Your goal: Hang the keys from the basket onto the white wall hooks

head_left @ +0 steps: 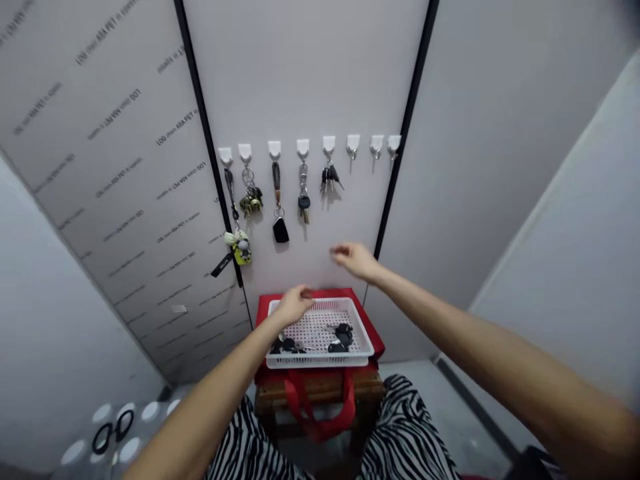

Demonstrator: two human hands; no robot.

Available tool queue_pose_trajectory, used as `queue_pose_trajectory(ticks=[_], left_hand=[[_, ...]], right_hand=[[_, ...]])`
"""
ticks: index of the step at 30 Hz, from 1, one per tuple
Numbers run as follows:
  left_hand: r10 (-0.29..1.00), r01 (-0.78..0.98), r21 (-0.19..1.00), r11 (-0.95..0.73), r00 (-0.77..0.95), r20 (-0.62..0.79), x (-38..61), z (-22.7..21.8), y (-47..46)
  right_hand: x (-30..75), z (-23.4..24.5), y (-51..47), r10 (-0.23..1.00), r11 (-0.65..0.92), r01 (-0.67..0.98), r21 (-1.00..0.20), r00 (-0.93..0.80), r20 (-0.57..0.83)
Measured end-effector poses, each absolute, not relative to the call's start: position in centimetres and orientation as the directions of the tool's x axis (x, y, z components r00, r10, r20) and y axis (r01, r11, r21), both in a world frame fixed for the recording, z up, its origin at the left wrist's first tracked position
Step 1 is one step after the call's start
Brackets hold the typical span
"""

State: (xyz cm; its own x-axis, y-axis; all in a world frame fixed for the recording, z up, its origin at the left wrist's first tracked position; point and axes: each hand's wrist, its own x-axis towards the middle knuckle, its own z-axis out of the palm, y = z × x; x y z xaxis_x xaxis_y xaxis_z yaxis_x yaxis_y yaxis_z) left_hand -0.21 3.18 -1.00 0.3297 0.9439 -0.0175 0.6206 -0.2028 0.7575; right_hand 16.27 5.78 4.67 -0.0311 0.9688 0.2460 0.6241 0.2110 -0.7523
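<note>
The white basket [320, 361] of keys [340, 335] sits on a red cloth [373, 327], close below the wall hooks [353, 143]. The left hand [294, 305] rests on its back edge with fingers bent. The right hand [356, 259] floats in open space above, fingers loosely together, holding nothing.

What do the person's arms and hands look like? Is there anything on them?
Both arms are bare, with no sleeves showing. The left hand and right hand wear no gloves, and no rings, watch or bracelet can be seen. The fingers are bare too. Below the arms, zebra-striped black-and-white clothing shows.
</note>
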Motion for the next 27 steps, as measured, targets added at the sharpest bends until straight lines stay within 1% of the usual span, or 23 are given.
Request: queue_pose_trajectory(ticks=[1,2,3,4,5,7,8,9,10,14,19,20,22,24,27], left_hand=[[0.938,0.624,0.758,-0.188,0.342,-0.049,-0.3,-2.5,2.4],[0.93,0.635,0.752,-0.178,0.359,-0.082,-0.3,-3.7,1.7],[0.918,0.65,0.738,-0.179,0.379,-0.112,-0.3,-4.8,1.1],[0.905,0.669,0.718,-0.193,0.404,-0.133,-0.3,-5.6,0.5],[0.892,0.688,0.693,-0.217,0.429,-0.146,-0.2,-6.2,0.1],[0.874,0.723,0.636,-0.269,0.461,-0.154,-0.2,-6.7,-0.5],[0.872,0.741,0.61,-0.282,0.463,-0.158,-0.2,-6.7,-0.6],[0.874,0.756,0.589,-0.285,0.457,-0.164,-0.2,-6.6,-0.6],[0.878,0.771,0.572,-0.28,0.446,-0.172,-0.2,-6.5,-0.7],[0.889,0.796,0.548,-0.256,0.417,-0.189,-0.2,-6.3,-0.7],[0.894,0.796,0.546,-0.262,0.413,-0.174,-0.2,-6.5,-0.8],[0.895,0.796,0.543,-0.266,0.413,-0.168,-0.1,-6.5,-0.9],[0.897,0.796,0.541,-0.27,0.412,-0.159,-0.1,-6.5,-0.9],[0.899,0.8,0.541,-0.262,0.405,-0.164,-0.1,-6.5,-1.0],[0.909,0.798,0.555,-0.233,0.382,-0.167,-0.1,-6.3,-1.1]], right_hand=[[16.2,2.6,4.3,0.975,0.214,0.661,-0.719,-0.188,0.118],[16.2,0.7,2.9,0.953,0.235,0.707,-0.667,-0.303,0.015],[16.1,-0.9,1.8,0.924,0.256,0.754,-0.605,-0.374,-0.074],[16.0,-2.2,0.9,0.898,0.295,0.802,-0.519,-0.418,-0.136],[15.9,-3.1,0.3,0.885,0.337,0.843,-0.419,-0.435,-0.165],[15.5,-4.1,-0.4,0.879,0.407,0.887,-0.219,-0.446,-0.168],[15.3,-4.2,-0.6,0.879,0.429,0.891,-0.145,-0.449,-0.157],[15.1,-4.2,-0.6,0.88,0.441,0.892,-0.1,-0.452,-0.149],[14.9,-4.1,-0.5,0.878,0.447,0.891,-0.081,-0.455,-0.15],[15.0,-3.3,-0.2,0.884,0.443,0.894,-0.071,-0.448,-0.131],[15.8,-3.2,-0.4,0.903,0.427,0.901,0.077,-0.419,-0.098],[15.9,-3.4,-0.5,0.901,0.432,0.897,0.092,-0.424,-0.09],[16.0,-3.8,-0.6,0.897,0.441,0.894,0.083,-0.437,-0.058],[16.1,-4.3,-0.8,0.898,0.439,0.897,0.047,-0.437,-0.045],[16.1,-4.3,-0.7,0.91,0.409,0.911,-0.055,-0.411,-0.044]])
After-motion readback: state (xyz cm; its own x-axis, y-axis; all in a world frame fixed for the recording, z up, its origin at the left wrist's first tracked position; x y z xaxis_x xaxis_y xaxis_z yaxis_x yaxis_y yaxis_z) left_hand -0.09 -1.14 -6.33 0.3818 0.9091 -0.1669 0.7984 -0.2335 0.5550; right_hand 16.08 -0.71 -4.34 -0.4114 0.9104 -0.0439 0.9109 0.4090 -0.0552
